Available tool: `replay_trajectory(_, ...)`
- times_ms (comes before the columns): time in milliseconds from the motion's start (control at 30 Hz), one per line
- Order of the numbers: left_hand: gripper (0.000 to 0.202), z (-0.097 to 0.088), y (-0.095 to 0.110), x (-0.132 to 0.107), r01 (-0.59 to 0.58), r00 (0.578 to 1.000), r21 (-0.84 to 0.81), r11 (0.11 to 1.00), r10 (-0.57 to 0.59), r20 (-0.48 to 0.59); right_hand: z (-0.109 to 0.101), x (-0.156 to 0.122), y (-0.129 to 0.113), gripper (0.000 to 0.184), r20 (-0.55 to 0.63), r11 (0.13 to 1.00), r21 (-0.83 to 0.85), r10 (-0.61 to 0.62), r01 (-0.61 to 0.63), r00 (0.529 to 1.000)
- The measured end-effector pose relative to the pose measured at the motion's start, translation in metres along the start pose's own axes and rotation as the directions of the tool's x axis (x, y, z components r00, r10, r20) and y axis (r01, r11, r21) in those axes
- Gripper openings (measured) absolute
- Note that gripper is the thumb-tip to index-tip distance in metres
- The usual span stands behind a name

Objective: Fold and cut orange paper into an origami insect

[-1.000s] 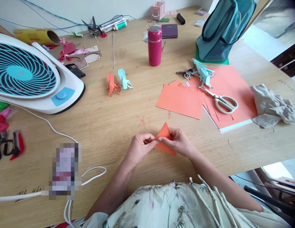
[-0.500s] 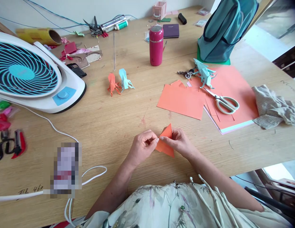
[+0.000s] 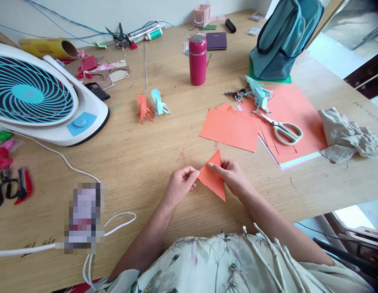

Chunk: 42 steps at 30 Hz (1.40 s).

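Note:
A folded orange paper triangle (image 3: 213, 178) is held just above the wooden table (image 3: 140, 154) near its front edge. My left hand (image 3: 179, 185) pinches the triangle's left corner with curled fingers. My right hand (image 3: 233, 177) grips its right side, fingers laid over the top. Beyond my hands lie loose orange paper sheets (image 3: 234, 128) and white-handled scissors (image 3: 283, 130).
Small orange (image 3: 143, 108) and light-blue (image 3: 159, 103) paper figures stand mid-table, another blue figure (image 3: 258, 94) by keys. A fan (image 3: 39, 95) with white cable sits left, a pink bottle (image 3: 198, 59) and teal bag (image 3: 283, 36) behind, a grey cloth (image 3: 347, 136) right, red tools (image 3: 15, 187) far left.
The paper has opened from a small bunched fold into a longer flat triangle pointing down and right. My hands have drawn slightly apart along it.

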<state>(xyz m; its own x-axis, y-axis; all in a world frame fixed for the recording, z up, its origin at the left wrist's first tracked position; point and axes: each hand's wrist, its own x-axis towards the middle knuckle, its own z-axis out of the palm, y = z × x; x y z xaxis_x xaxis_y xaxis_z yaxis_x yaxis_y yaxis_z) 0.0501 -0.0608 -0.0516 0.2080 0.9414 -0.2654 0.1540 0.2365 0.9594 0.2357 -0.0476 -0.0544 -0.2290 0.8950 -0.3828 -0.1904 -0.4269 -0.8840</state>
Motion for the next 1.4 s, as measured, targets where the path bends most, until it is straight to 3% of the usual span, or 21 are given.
replay_trajectory(167,0.034,0.0,0.002,-0.001,0.004,1.0,-0.03,1.0,-0.003,0.022,0.0,0.0,0.001,0.044,0.003,1.0,-0.005,-0.018,0.018,1.0)
replay_trajectory(333,0.034,-0.002,-0.003,0.002,-0.03,0.992,-0.028,0.999,0.026,-0.122,-0.001,-0.005,-0.005,0.044,0.119,0.996,-0.073,-0.043,0.052,0.992)
replay_trajectory(500,0.036,-0.006,-0.007,0.005,-0.042,0.974,-0.03,0.999,0.034,-0.223,-0.003,-0.007,-0.009,0.049,0.221,0.956,-0.285,-0.009,0.073,0.975)
replay_trajectory(733,0.035,-0.008,-0.001,0.0,-0.094,0.962,0.046,0.995,0.102,-0.253,0.003,-0.008,-0.003,0.046,0.136,0.943,-0.321,-0.048,0.09,0.99)
replay_trajectory(933,0.037,-0.005,-0.007,0.004,-0.074,0.976,-0.107,0.991,0.05,-0.212,0.003,-0.008,0.001,0.042,0.156,0.949,-0.287,-0.089,0.132,0.984)
replay_trajectory(1100,0.04,0.001,-0.01,0.005,-0.085,0.965,-0.173,0.981,0.037,-0.26,0.003,-0.007,0.006,0.04,0.155,0.956,-0.266,-0.086,0.125,0.984)
replay_trajectory(1400,0.042,0.004,-0.004,0.005,-0.048,0.972,-0.248,0.967,-0.012,-0.234,0.005,-0.005,0.008,0.038,0.166,0.966,-0.235,-0.065,0.104,0.984)
